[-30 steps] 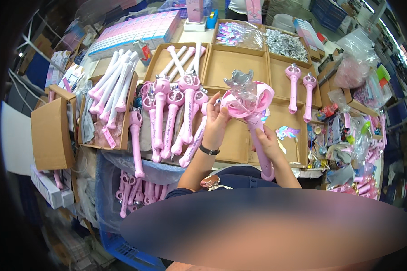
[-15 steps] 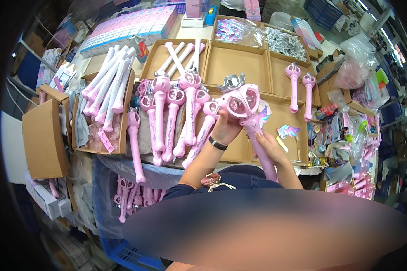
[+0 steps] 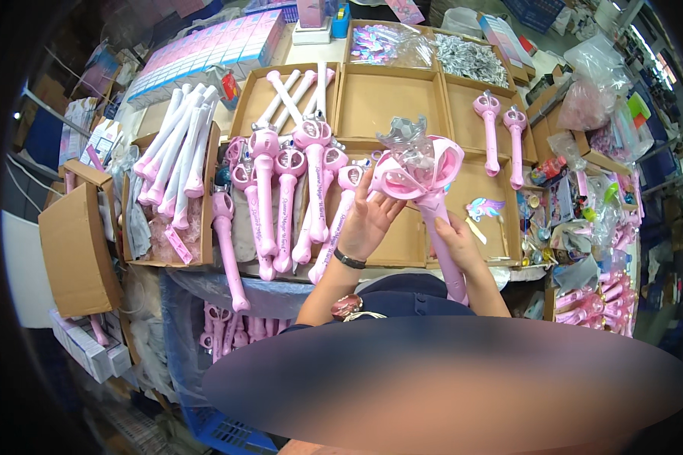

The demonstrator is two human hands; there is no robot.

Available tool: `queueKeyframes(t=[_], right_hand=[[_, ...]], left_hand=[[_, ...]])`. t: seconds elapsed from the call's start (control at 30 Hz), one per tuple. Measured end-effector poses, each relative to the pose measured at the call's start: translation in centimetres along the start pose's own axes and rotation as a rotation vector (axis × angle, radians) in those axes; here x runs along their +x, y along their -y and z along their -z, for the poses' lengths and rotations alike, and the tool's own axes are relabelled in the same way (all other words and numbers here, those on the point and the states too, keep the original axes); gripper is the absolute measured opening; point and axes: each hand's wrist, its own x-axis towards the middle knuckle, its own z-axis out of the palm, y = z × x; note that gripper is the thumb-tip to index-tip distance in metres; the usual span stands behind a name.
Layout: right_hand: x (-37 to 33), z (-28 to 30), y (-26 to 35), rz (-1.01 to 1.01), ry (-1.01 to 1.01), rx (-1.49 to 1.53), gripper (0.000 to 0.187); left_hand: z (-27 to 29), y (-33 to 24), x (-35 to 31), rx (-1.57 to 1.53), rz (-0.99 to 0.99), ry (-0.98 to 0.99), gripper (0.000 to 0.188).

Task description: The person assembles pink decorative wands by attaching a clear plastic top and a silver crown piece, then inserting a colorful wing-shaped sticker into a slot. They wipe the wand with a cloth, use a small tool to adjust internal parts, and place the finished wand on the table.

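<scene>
A toy wand (image 3: 432, 206) with a pink handle is upright in front of me, gripped around the handle by my right hand (image 3: 461, 244). Its pink petal-like head is spread apart around a clear inner part, topped by a silver crown (image 3: 404, 132). My left hand (image 3: 372, 227) is open beside the head, palm showing and fingers stretched toward the lower left petal; whether they touch it is unclear. Several pink wands (image 3: 287, 205) lie to the left. An iridescent wing piece (image 3: 484, 208) rests in the cardboard tray to the right.
Cardboard trays (image 3: 391, 76) cover the bench, two wands (image 3: 514, 148) lying in the right one. A box of white-and-pink handles (image 3: 178, 152) stands left, above a blue crate (image 3: 228, 432). Silver pieces (image 3: 472, 61) fill a far tray. Bagged pink parts (image 3: 596, 303) sit at right.
The wand's head has gone from a closed globe to spread petals. My left hand has let go of the head and opened beside it; my right hand keeps the handle.
</scene>
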Motion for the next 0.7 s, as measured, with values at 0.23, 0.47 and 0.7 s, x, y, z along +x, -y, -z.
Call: queueKeyframes(t=[0.23,0.47,0.7], right_hand=[[-1.1,1.3,-0.2,0.015,0.181,0.012,0.056],[-1.7,3.5,-0.3,0.030,0.261,0.043,0.055],[-1.5,6.2,-0.3,0.041,0.221,0.059,0.044]], left_hand=[[-2.2,2.2,1.1,0.089,0.044,0.013,0.098],[-3.8,4.3,2.0,-0.015,-0.027,-0.003,0.100],[-4.7,5.0,-0.9,-0.001,-0.130,-0.174,0.099]])
